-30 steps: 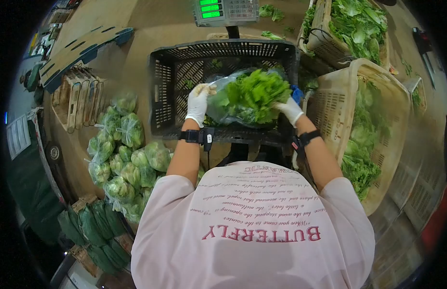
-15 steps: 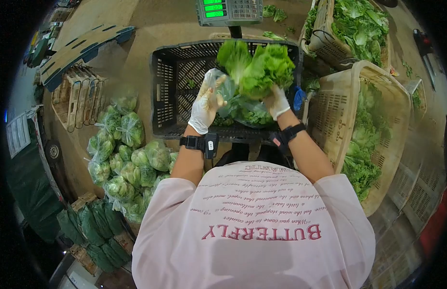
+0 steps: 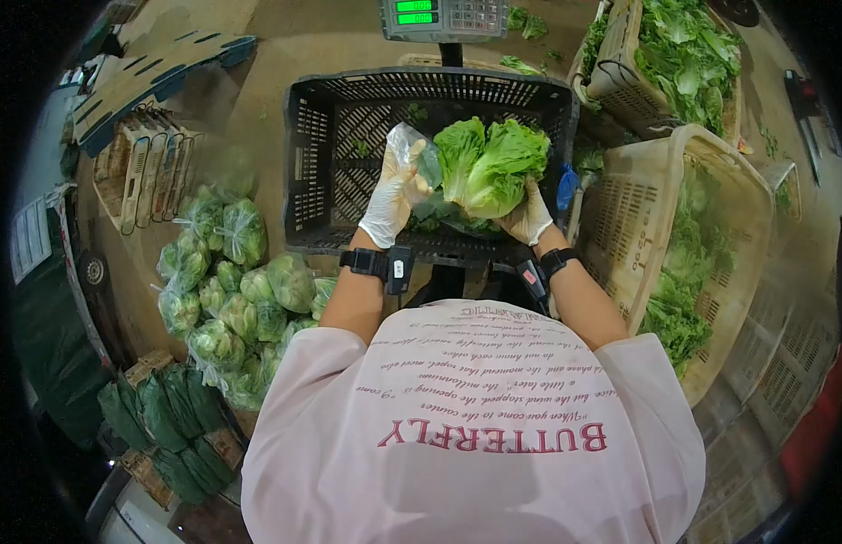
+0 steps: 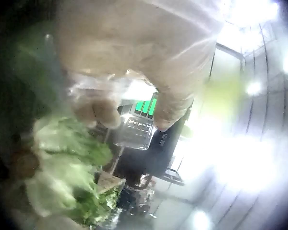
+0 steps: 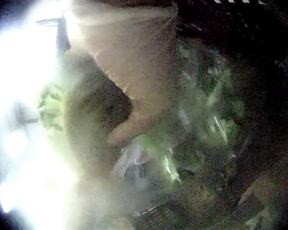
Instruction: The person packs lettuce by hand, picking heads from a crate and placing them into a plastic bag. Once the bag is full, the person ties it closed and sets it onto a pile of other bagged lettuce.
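Over the black crate (image 3: 326,238), my gloved right hand (image 3: 530,216) holds a green head of lettuce (image 3: 495,170) from its right side. Beside it, my gloved left hand (image 3: 394,198) grips a clear plastic bag (image 3: 405,140), part of which shows past the fingers. In the left wrist view the film of the bag (image 4: 93,81) runs between thumb and fingers, and the lettuce (image 4: 62,163) lies blurred below. Bagged greens (image 5: 206,115) sit beneath my right hand in the right wrist view. Most of the right fingers are hidden behind the leaves.
A scale display (image 3: 444,18) stands beyond the crate. Bagged lettuces (image 3: 258,299) are piled at the left. A pale crate (image 3: 625,218) of leaves stands at the right, with another leaf-filled crate (image 3: 620,86) behind it. Stacked crates (image 3: 145,177) lie at the far left.
The lettuce came up out of the bagged greens, swung upward, then dropped back nearer me with its base turned down. My left hand moved right, toward the lettuce, with the bag.
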Motion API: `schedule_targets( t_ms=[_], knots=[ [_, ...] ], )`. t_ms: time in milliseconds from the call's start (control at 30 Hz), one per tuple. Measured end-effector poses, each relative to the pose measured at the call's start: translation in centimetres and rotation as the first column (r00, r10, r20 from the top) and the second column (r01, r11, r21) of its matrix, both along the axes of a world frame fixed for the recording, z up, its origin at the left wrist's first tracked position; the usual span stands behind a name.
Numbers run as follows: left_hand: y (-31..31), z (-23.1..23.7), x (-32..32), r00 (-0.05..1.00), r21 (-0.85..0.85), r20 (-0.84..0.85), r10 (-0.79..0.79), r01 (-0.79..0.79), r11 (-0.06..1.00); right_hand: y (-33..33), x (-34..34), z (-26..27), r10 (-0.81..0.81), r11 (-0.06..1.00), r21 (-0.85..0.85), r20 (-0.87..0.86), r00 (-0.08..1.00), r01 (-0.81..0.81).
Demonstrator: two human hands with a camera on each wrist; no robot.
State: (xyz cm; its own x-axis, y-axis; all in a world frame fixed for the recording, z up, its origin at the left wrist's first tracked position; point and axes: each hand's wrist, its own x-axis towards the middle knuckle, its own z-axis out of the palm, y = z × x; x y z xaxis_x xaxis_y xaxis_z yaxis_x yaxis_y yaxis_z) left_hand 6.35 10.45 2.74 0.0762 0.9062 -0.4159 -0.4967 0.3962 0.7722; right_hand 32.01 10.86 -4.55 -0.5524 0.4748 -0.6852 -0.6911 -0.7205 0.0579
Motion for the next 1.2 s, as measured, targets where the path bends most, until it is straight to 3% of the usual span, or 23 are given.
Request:
schedule_targets(
  t_ms=[33,100,167,200,233,300,367,433,467,500,567,600,633,667,700,767,800,833,900,933,1000,1133,1200],
  knots=[
    [0.3,0.2,0.1,0.971,-0.06,-0.237,-0.034,0.021,0.998,-0.1,0.0,0.3,-0.011,0.999,0.034,-0.09,0.996,0.014],
    [0.0,0.7,0.7,0.933,-0.233,-0.336,-0.13,0.052,0.971,0.1,-0.2,0.6,-0.014,0.997,0.066,-0.179,0.984,0.026],
    [0.0,-1.6,1.7,0.917,-0.084,-0.383,-0.11,0.084,0.993,0.4,-0.7,1.2,0.049,0.985,0.173,-0.349,0.936,0.013],
    [0.0,-1.7,2.5,0.972,0.182,-0.23,-0.056,0.099,0.978,0.6,-1.2,1.4,0.047,0.989,0.145,-0.192,0.98,-0.019],
    [0.0,-1.4,2.5,0.972,0.183,-0.23,-0.054,0.098,0.978,0.8,-1.4,1.1,0.049,0.989,0.145,-0.193,0.98,-0.021],
    [0.2,-0.8,2.5,0.972,0.071,-0.102,0.211,-0.204,0.976,1.2,-1.4,0.7,0.034,0.957,0.291,-0.123,0.992,0.003],
    [0.3,0.4,2.3,0.966,0.036,-0.106,0.236,-0.233,0.972,1.7,-1.3,0.8,0.004,0.945,0.326,-0.13,0.992,0.039],
    [0.0,0.9,1.8,0.947,0.003,0.136,0.291,-0.294,0.956,1.9,-1.4,0.8,-0.225,0.9,0.387,0.024,0.974,0.198],
    [0.1,-0.2,1.1,0.941,0.017,0.159,0.3,-0.306,0.952,2.2,-1.5,1.5,-0.322,0.927,0.238,0.102,0.941,0.291],
    [-0.4,-1.2,0.5,0.941,0.013,0.16,0.299,-0.305,0.952,2.4,-2.0,1.8,-0.323,0.927,0.235,0.105,0.941,0.292],
    [-0.9,-1.5,-0.1,0.849,-0.111,0.381,0.366,-0.351,0.93,3.1,-3.3,1.6,-0.381,0.911,0.357,0.534,0.755,0.207],
    [-0.9,-1.5,-0.3,0.848,-0.117,0.404,0.343,-0.324,0.939,3.8,-4.2,1.4,-0.258,0.965,0.174,0.745,0.615,0.194],
    [-0.8,-1.7,-0.5,0.85,-0.117,0.405,0.338,-0.318,0.941,3.2,-3.8,-0.4,-0.262,0.964,0.175,0.746,0.612,0.2],
    [-0.7,-1.8,-0.7,0.811,-0.094,0.501,0.302,-0.297,0.95,1.9,-3.2,-3.4,-0.041,0.921,0.256,0.812,0.583,-0.293],
    [-0.5,-1.8,-0.8,0.763,-0.068,0.591,0.262,-0.276,0.959,1.3,-2.7,-5.0,0.134,0.65,0.26,0.885,0.445,-0.714],
    [-0.5,-0.9,-0.5,0.773,-0.077,0.589,0.234,-0.235,0.969,1.7,-4.1,1.9,0.227,0.188,-0.001,0.973,0.042,-0.982],
    [-0.5,-0.5,-0.1,0.831,-0.027,0.52,0.197,-0.214,0.976,1.2,-4.3,-0.3,0.158,0.131,0.203,0.962,0.223,-0.97],
    [-0.5,-0.1,0.2,0.883,0.025,0.443,0.158,-0.188,0.982,1.4,-4.7,-0.4,0.222,0.153,0.182,0.952,0.213,-0.971],
    [-1.0,0.0,-0.6,0.832,-0.021,0.481,0.276,-0.303,0.953,1.5,-4.6,-0.6,0.28,0.227,0.339,0.875,0.394,-0.913],
    [-1.2,-0.8,-1.7,0.832,0.008,0.486,0.267,-0.31,0.951,1.2,-4.5,-0.7,0.28,0.231,0.34,0.874,0.397,-0.912],
    [-1.5,-1.1,-3.4,0.82,-0.044,0.479,0.314,-0.335,0.941,0.7,-4.1,-1.0,0.019,0.176,0.203,0.978,0.21,-0.963],
    [-1.7,-1.7,-4.2,0.828,-0.018,0.486,0.281,-0.312,0.95,0.7,-4.2,5.0,-0.251,0.118,0.083,0.967,0.051,-0.99],
    [-2.0,0.4,-2.8,0.954,0.024,0.299,-0.013,0.006,1.0,1.5,-5.4,6.4,-0.106,-0.099,-0.367,0.928,-0.357,-0.925]
  ],
)
